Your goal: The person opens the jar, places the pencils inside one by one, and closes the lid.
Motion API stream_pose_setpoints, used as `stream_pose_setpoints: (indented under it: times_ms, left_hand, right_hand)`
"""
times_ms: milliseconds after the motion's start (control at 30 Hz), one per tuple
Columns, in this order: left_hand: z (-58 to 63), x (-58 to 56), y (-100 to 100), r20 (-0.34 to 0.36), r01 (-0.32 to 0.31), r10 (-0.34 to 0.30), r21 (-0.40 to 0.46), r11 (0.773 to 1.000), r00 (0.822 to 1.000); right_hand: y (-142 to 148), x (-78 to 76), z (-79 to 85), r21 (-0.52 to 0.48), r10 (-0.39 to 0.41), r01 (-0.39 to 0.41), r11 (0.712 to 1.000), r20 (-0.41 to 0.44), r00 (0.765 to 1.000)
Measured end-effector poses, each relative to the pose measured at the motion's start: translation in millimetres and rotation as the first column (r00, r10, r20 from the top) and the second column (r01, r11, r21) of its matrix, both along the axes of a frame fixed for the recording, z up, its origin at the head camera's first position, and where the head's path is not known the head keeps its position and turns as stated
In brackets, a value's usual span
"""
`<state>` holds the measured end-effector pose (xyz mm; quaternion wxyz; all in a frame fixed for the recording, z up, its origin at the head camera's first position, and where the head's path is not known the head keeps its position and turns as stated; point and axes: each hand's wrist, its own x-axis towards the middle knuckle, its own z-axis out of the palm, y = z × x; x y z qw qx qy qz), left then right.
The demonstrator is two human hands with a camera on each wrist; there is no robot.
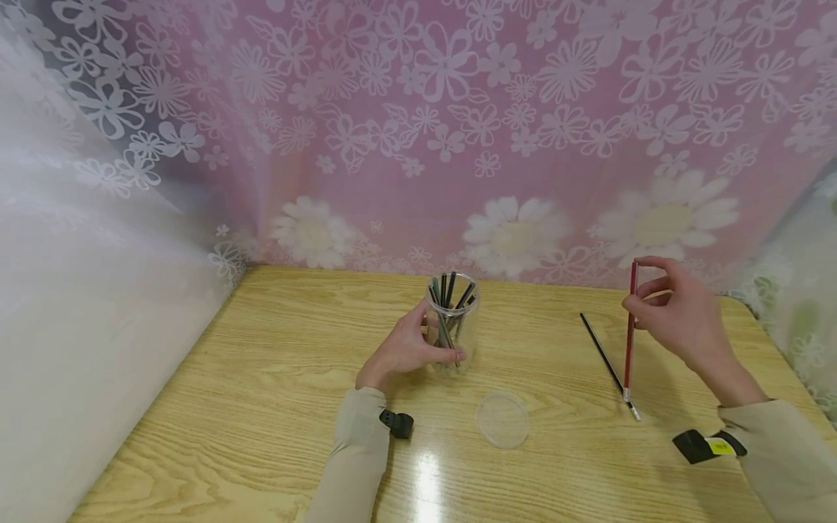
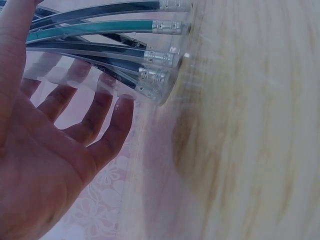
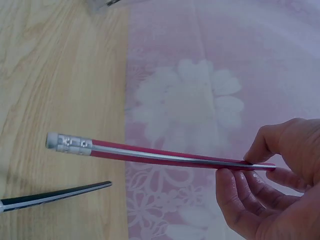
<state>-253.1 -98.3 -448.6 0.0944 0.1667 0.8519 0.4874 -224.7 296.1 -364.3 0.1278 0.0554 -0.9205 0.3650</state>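
Note:
A clear plastic jar (image 1: 468, 330) stands at the middle of the table, with several dark pencils (image 2: 95, 14) and a green pencil (image 2: 100, 31) in it, eraser ends down. My left hand (image 1: 407, 347) grips the jar from its left side, thumb across the front and fingers behind. On the right, my right hand (image 1: 689, 314) pinches a red pencil (image 1: 631, 356) near its upper end. The red pencil hangs almost upright, its white eraser (image 3: 51, 140) at the bottom. Beside it a black pencil (image 1: 600, 349) lies slantwise on the table; their eraser ends overlap in the head view.
A round clear lid (image 1: 502, 420) lies flat on the wooden table (image 1: 261, 407), in front of the jar and to its right. A pink flowered curtain (image 1: 392, 145) hangs along the table's back edge, and a pale one (image 1: 98, 290) hangs at the left.

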Motion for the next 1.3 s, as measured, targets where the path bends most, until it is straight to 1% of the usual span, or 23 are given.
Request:
stream_pose_setpoints:
  times_ms: [167, 333, 567, 733, 833, 867, 967, 1100, 1133, 1300]
  left_hand:
    - [0.4, 0.9, 0.2, 0.0, -0.002, 0.002, 0.007, 1.0, 1.0]
    - [0.0, 0.3, 0.4, 0.005, 0.003, -0.003, 0.011, 1.0, 1.0]
    - [-2.7, -1.5, 0.5, -0.013, 0.013, -0.013, -0.001, 1.0, 1.0]
    - [-2.8, -1.6, 0.2, -0.026, 0.013, -0.013, 0.0, 1.0, 1.0]
    - [-2.3, -1.3, 0.0, -0.026, 0.013, -0.013, 0.003, 1.0, 1.0]
    - [-2.2, -1.3, 0.0, -0.027, 0.014, -0.014, 0.004, 1.0, 1.0]
    - [-1.6, -1.8, 0.0, -0.029, 0.021, -0.02, 0.009, 1.0, 0.999]
    - [-1.1, -2.1, 0.1, -0.031, 0.029, -0.029, 0.012, 1.0, 0.999]
    - [-1.1, -2.0, 0.2, -0.029, 0.029, -0.029, 0.011, 1.0, 0.999]
    - [-1.7, -1.9, -0.4, -0.022, 0.023, -0.023, -0.002, 1.0, 0.999]
  right_hand:
    - [-5.8, 3.1, 13.5, -0.076, -0.008, 0.003, 0.997, -0.065, 0.998]
    - [-14.6, 4.8, 24.6, -0.168, -0.032, 0.016, 0.986, -0.094, 0.995]
    - [-28.9, 5.9, 38.0, -0.246, -0.063, 0.028, 0.969, -0.134, 0.989]
    - [-38.8, 6.9, 49.6, -0.282, -0.057, 0.001, 0.959, -0.192, 0.98]
    - [-44.5, 7.9, 55.9, -0.325, -0.048, -0.03, 0.945, -0.229, 0.972]
    - [-46.4, 8.1, 57.8, -0.344, -0.047, -0.04, 0.938, -0.24, 0.97]
    - [-52.6, 7.3, 62.4, -0.442, -0.028, -0.1, 0.891, -0.274, 0.961]
    - [-61.2, 5.1, 68.1, -0.568, -0.001, -0.188, 0.801, -0.315, 0.949]
    - [-63.4, 4.5, 69.9, -0.586, 0.002, -0.201, 0.785, -0.322, 0.947]
    - [-74.2, 2.2, 80.2, -0.643, 0.011, -0.25, 0.724, -0.351, 0.936]
